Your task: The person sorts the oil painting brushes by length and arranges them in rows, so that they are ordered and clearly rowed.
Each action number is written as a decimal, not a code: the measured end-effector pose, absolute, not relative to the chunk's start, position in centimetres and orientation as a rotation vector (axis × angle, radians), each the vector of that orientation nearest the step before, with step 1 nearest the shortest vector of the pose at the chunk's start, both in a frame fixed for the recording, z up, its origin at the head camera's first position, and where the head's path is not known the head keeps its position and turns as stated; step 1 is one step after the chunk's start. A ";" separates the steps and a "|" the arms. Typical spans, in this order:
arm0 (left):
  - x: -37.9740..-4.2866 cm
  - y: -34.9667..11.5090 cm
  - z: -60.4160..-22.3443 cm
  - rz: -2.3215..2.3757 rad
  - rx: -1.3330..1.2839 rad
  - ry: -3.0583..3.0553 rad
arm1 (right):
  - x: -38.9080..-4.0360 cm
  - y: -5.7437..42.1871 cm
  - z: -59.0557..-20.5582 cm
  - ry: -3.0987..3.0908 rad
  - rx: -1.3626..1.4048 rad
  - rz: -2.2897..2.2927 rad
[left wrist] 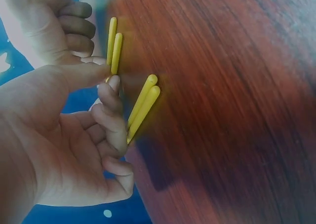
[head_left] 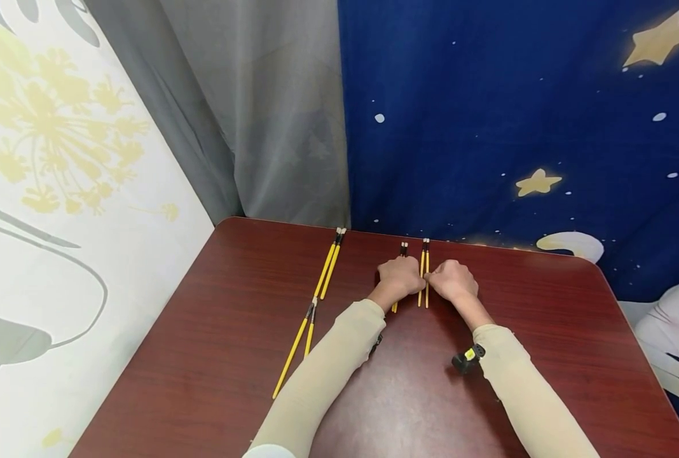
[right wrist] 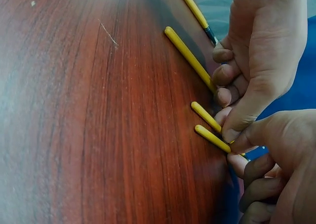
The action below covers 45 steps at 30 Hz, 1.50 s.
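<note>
Pinching one yellow chopstick pair (head_left: 424, 280), both hands meet knuckles-up on the table (head_left: 213, 343).

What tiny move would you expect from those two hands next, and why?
Probably nudging the pair of yellow chopsticks with dark tips straight and letting go. The left hand and right hand both pinch that pair, which lies flat on the dark red wooden table nearly parallel to another yellow pair under the left hand. Two more pairs already lie farther left.

chopstick middles (head_left: 423, 280) – hidden under hands (head_left: 399, 278)
</note>
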<state>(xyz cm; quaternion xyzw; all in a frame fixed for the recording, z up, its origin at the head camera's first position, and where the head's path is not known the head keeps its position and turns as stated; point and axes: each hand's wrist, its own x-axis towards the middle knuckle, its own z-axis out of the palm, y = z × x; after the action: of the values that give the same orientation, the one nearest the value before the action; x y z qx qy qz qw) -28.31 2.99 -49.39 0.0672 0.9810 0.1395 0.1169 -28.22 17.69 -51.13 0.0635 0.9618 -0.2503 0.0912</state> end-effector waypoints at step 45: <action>-28.7 -3.5 -50.2 0.624 0.133 2.853 | -25.5 12.6 -51.5 3.064 0.011 -0.855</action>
<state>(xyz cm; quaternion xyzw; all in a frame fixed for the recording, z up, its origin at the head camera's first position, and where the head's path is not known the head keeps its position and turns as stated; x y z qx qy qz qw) -28.66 -3.50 -50.23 0.0451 0.9701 0.2123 0.1091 -25.50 12.62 -51.47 0.0036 0.9630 -0.2687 -0.0196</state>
